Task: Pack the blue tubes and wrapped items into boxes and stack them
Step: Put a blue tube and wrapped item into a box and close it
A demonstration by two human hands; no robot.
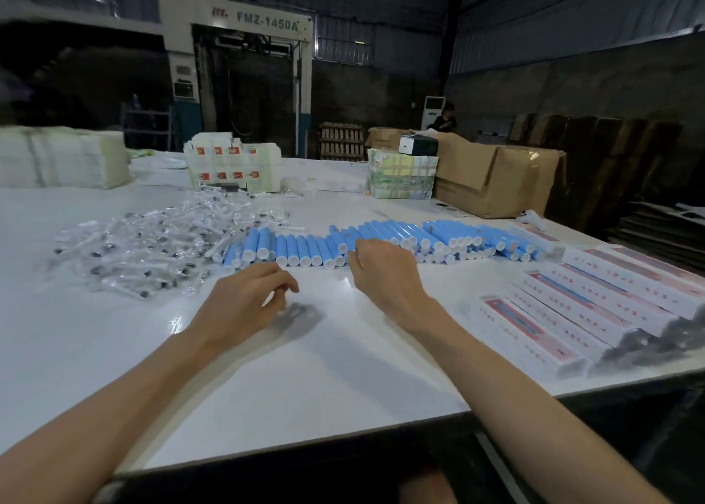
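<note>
Both bare forearms reach out over the glossy white table (324, 381). The left hand (244, 297) hovers just above the surface, a bit blurred, fingers loosely curled, the grip narrow and empty. The right hand (381, 267) is a touch farther out, palm down, fingertips bent onto the near white caps of the light-blue plastic tubes (305, 249). Its grip is loose, with nothing closed in it that I can see. Those tubes lie side by side in a long row across the middle of the table, caps toward us, heaping up to the right. On the near right, long white cardboard boxes with red print (572, 312) lie flat, fanned beside each other. Left of the tubes there's a loose heap of clear-wrapped items (152, 248). Farther back we've got a stack of white printed packs (229, 164), a taped green-and-yellow bundle (400, 179) and, far right, a brown cardboard carton (496, 179). Beyond the table stands a big pale machine marked FMZ-1450A (267, 24)
</note>
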